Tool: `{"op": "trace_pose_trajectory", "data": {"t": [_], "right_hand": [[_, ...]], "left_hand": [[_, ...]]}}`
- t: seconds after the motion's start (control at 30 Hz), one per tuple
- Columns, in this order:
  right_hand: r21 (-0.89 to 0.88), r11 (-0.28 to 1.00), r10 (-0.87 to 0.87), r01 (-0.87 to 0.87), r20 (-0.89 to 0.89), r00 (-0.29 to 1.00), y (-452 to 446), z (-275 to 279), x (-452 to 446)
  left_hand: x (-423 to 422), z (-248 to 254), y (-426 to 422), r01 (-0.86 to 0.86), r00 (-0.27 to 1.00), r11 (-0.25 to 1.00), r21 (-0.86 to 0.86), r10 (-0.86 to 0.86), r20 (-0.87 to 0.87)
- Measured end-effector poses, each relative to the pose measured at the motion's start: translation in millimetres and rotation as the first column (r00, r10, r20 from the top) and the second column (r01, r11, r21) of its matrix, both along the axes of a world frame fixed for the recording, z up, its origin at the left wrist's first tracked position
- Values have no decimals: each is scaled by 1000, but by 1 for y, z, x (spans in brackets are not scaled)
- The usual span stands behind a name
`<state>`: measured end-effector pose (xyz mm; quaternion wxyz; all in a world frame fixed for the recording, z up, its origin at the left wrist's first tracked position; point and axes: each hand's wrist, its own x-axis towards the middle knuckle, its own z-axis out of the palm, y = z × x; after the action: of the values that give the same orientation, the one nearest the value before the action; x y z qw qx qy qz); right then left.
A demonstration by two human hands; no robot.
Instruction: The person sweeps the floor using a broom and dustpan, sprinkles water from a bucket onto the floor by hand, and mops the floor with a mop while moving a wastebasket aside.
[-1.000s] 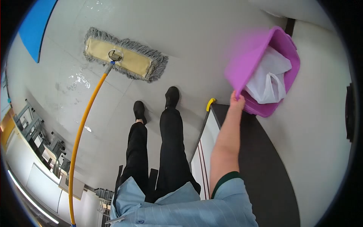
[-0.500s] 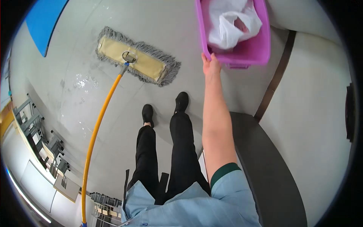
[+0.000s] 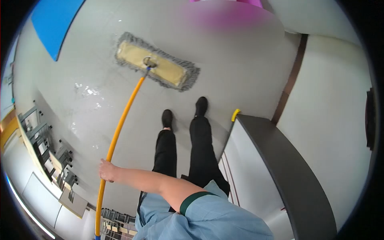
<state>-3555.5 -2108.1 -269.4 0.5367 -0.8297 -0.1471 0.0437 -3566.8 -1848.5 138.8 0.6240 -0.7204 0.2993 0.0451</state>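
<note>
My right hand (image 3: pixel 107 171) reaches across my body to the left. Its fingers are wrapped round the orange handle (image 3: pixel 125 114) of a flat mop. The mop head (image 3: pixel 160 66), a pale yellow pad with a grey fringe, lies flat on the floor ahead of my feet. My left hand is out of view. At the top edge shows a small part of a pink tub (image 3: pixel 252 3). Below it the picture is smeared with pink, and the tub's contents are mostly hidden.
Wet, shiny spots (image 3: pixel 88 90) mark the grey floor (image 3: pixel 132 152) at left. Stacked desks or chairs (image 3: pixel 40 130) stand along the left side. A blue panel (image 3: pixel 56 24) is at upper left. A dark-topped cabinet (image 3: pixel 280 160) with a yellow corner piece (image 3: pixel 235 115) stands at my right, beside a pale wall (image 3: pixel 328 120).
My right hand has let go of the pink tub and swung left to grip the mop handle. The tub has moved toward the top edge and nearly left view. The view has shifted slightly.
</note>
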Motion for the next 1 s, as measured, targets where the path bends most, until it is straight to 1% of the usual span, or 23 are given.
{"op": "trace_pose_trajectory", "data": {"t": [0.03,0.07,0.1,0.17,0.2,0.23,0.3,0.37,0.4,0.43,0.5,0.53,0.57,0.63,0.73,0.77,0.8,0.87,0.9,0.97,1.0], "right_hand": [[28,994,-109,109,-13,994,10,4,9],[48,975,-215,217,-33,976,15,4,12],[62,944,-320,324,-64,945,19,4,13],[-64,939,-342,338,-62,938,2,14,22],[-112,933,-351,342,-72,934,-1,19,24],[-53,917,-398,394,-87,913,-7,20,24],[49,864,-493,501,-113,862,-22,6,14],[69,798,-590,598,-113,800,-38,-7,-9],[75,761,-635,645,-117,763,-45,-14,-24],[46,749,-651,661,-128,748,-55,-22,-43],[-11,728,-680,686,-149,718,-77,-34,-84],[-37,693,-717,720,-140,683,-84,-43,-106],[-60,659,-750,750,-130,649,-90,-55,-129],[-108,595,-803,796,-100,587,-105,-80,-173],[-224,535,-841,815,-48,539,-148,-124,-226],[-232,472,-876,851,-15,482,-167,-133,-240],[-237,408,-905,882,21,424,-189,-143,-257],[-273,289,-945,917,74,320,-244,-140,-299],[-299,243,-952,923,109,286,-268,-156,-320],[-371,137,-965,919,157,208,-314,-192,-366],[-401,105,-966,910,175,189,-338,-207,-394]], "left_hand": [[7,0,-12,70,997,997,-33,-70,9],[17,2,-25,134,991,985,-113,-134,6],[28,4,-40,169,985,973,-155,-172,-11],[64,10,-32,204,979,973,-104,-203,20],[85,13,-33,242,970,964,-108,-242,12],[108,16,-35,281,959,953,-110,-283,3],[135,-3,-45,188,977,907,-378,-213,-25],[140,-24,-83,11,997,889,-458,-44,-61],[145,-33,-94,29,987,895,-444,-95,-126],[146,-46,-106,40,977,886,-461,-131,-167],[136,-77,-131,54,949,868,-494,-199,-245],[126,-92,-146,-7,957,885,-466,-130,-261],[117,-110,-150,78,916,853,-517,-265,-300],[93,-144,-171,76,899,856,-511,-280,-337],[50,-196,-222,193,881,784,-590,-403,-248],[31,-206,-256,230,868,757,-611,-443,-223],[19,-220,-280,229,847,714,-661,-481,-226],[-15,-243,-338,274,805,682,-678,-548,-227],[-27,-260,-362,313,774,638,-704,-600,-200],[-70,-285,-425,342,747,596,-727,-642,-174],[-93,-298,-455,324,695,505,-800,-701,-161]]}}
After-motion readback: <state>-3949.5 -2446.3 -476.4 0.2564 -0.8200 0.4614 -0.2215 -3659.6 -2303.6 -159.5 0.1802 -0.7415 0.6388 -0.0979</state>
